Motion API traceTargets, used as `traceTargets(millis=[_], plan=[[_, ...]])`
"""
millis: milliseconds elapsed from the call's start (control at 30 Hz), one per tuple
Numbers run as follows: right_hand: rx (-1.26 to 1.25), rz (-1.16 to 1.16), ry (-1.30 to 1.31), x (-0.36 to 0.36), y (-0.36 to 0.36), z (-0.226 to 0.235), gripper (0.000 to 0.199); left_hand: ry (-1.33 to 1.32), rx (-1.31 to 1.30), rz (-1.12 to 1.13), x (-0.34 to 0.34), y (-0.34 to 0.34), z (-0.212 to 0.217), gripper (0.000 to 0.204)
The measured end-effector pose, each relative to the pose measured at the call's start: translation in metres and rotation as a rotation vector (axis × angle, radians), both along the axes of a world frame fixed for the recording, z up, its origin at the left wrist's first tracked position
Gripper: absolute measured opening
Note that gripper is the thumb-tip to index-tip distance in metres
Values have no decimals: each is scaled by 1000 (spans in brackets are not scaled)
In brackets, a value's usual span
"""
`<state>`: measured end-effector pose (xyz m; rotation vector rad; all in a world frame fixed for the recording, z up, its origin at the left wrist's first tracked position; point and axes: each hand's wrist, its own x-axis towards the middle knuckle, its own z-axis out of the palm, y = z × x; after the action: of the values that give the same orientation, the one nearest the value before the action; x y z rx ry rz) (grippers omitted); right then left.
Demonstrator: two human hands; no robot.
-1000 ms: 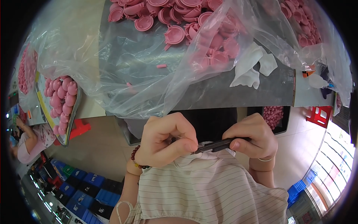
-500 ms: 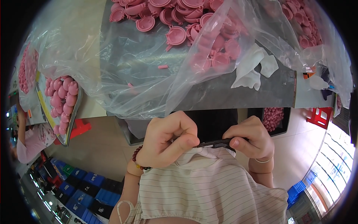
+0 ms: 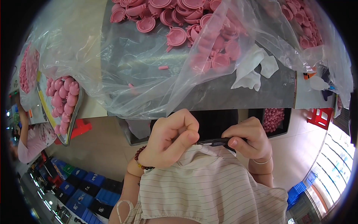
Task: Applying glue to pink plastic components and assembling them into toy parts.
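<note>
In front of my striped top, my right hand (image 3: pixel 250 140) is closed around a slim black-handled tool with a metal tip (image 3: pixel 214 142); its exact kind is unclear. The tool points left, its tip reaching the thumb of my left hand (image 3: pixel 172 141). The fingers of my left hand are curled in a pinch, and whatever they hold is hidden or too small to name. Beyond my hands, a heap of pink round hinged plastic cases (image 3: pixel 175 36) lies on the table, partly under clear plastic sheeting (image 3: pixel 149 97).
White crumpled tissue (image 3: pixel 249 71) and a small pink piece (image 3: pixel 163 67) lie on the grey table (image 3: pixel 268 91). Pink rounded parts fill a tray (image 3: pixel 61 99) at left. Below the table edge stand a dark bin of pink pieces (image 3: pixel 273 118) and a red stool (image 3: pixel 320 117). Another person's arm (image 3: pixel 23 123) shows far left.
My left hand has shifted slightly up, and the right hand a little left and down. The tool stays between them; the table things look the same.
</note>
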<state>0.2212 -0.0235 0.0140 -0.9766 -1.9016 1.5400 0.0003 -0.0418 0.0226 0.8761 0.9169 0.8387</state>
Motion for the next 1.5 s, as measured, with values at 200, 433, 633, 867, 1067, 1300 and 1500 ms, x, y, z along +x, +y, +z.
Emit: traceTargets(millis=[200,433,633,867,1067,1300,1500], plan=[[-28,-249,4,-3,5,17,49,-106,-41,41,-5,-7,-16,11],[-325,-416,33,12,4,15,50,-17,43,128,3,-7,-12,26],[-208,-523,52,25,1,24,44,120,81,69,-1,-9,-18,19],[438,-769,-266,49,12,22,24,531,310,-145,-18,-10,-50,12],[489,-699,-357,52,30,29,24,1096,317,-27,-88,-39,-140,31],[845,-730,-664,45,56,18,26,1294,488,-50,-103,-28,-170,42],[942,-825,-609,42,54,12,18,1212,472,-199,-105,-15,-120,47]])
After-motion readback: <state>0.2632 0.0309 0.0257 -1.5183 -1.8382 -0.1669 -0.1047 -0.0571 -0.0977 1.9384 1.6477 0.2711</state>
